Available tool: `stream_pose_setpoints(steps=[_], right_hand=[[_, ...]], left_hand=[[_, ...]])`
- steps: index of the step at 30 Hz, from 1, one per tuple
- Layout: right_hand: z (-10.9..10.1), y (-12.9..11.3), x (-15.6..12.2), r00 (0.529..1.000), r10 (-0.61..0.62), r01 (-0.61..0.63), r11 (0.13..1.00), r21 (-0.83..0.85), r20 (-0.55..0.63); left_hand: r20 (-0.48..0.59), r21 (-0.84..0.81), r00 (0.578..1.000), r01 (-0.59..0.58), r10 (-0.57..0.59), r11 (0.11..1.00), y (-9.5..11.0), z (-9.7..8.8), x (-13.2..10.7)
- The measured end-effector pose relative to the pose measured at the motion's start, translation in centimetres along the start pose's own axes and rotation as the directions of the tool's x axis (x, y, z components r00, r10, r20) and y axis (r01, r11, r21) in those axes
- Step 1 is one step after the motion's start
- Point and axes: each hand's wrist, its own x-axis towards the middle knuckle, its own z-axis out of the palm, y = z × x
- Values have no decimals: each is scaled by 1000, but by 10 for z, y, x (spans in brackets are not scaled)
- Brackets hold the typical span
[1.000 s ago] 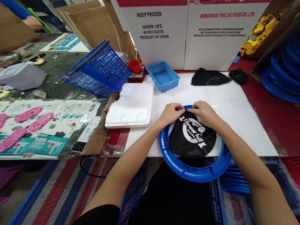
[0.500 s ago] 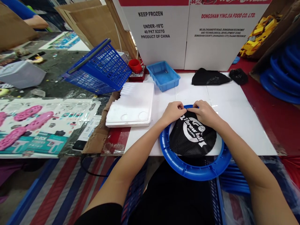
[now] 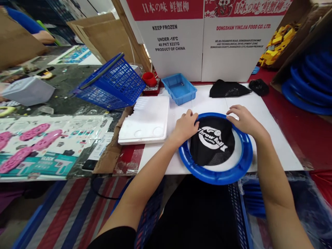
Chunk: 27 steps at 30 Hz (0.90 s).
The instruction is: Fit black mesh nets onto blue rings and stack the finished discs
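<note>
A small factory packing station. Printed shipping cartons (image 3: 181, 38) wall off the back of a white tabletop (image 3: 261, 114). Stacks of identical blue rings (image 3: 308, 86) fill a box at right, loose yellow parts (image 3: 275, 48) beyond, printed toy packaging cards (image 3: 52, 145) at left.

Blue ring (image 3: 215, 174) flat on table edge, black mesh (image 3: 212, 145) inside.

The scene is evenly and brightly lit from overhead. Faint glare is seen on the white board (image 3: 249, 103) and the plastic film (image 3: 85, 124). Shadows are kept soft. Edges are bowed by wide-angle distortion and slightly smeared.
</note>
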Motion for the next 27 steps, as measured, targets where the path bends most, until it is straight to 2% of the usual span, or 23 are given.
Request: stream_pose_setpoints(steps=[2, 4, 6, 7, 8, 10, 11, 12, 13, 14, 15, 17, 18, 19, 20, 22, 24, 27], right_hand=[[-10, 8, -3, 996, 67, -65, 998, 19, -63], [-13, 15, -5, 992, 101, -98, 994, 47, -79], [-10, 21, -7, 991, 132, -132, 991, 21, -11], [-6, 24, -8, 987, 158, -157, 987, -13, 38], [-1, 25, -9, 979, 189, -185, 981, -52, 79], [9, 27, -10, 962, 249, -235, 964, -123, 115], [14, 27, -9, 956, 270, -252, 956, -148, 112], [18, 26, -9, 954, 280, -261, 952, -161, 107], [21, 24, -8, 953, 281, -262, 952, -161, 109], [23, 21, -8, 954, 271, -253, 957, -144, 125], [23, 18, -7, 957, 248, -233, 966, -110, 153], [23, 10, -6, 957, 169, -172, 985, -10, 236], [23, 5, -6, 953, 123, -141, 989, 46, 275], [23, 0, -5, 947, 78, -114, 989, 99, 310], [23, -5, -5, 940, 35, -90, 985, 149, 340], [24, -13, -5, 922, -46, -51, 970, 239, 384], [23, -17, -4, 900, -117, -21, 950, 311, 419], [18, -17, -3, 871, -167, -15, 931, 365, 462]], left_hand=[[14, 67, 996, 85, -86, 994, -2, -7, -3], [70, 62, 986, 146, -150, 987, -4, -17, -8], [226, -66, 961, 175, -156, 982, -2, -29, -13], [351, -167, 929, 184, -116, 969, 0, -35, -15], [490, -272, 871, 196, -39, 942, 3, -41, -18], [703, -444, 686, 215, 189, 870, 10, -51, -22], [745, -510, 596, 220, 299, 832, 13, -55, -23], [750, -569, 536, 226, 387, 790, 15, -58, -24], [725, -630, 520, 235, 451, 741, 16, -61, -24], [676, -690, 554, 244, 486, 682, 17, -62, -24], [607, -745, 632, 241, 482, 622, 16, -62, -24], [408, -822, 833, 157, 373, 548, 13, -59, -20], [287, -836, 910, 85, 300, 542, 11, -57, -17], [171, -834, 956, 10, 240, 552, 9, -54, -14], [78, -820, 975, -56, 208, 570, 6, -51, -9], [-15, -771, 975, -153, 223, 618, 0, -44, 0], [-30, -685, 958, -228, 285, 692, -7, -37, 8], [5, -495, 914, -350, 406, 795, -18, -22, 14]])
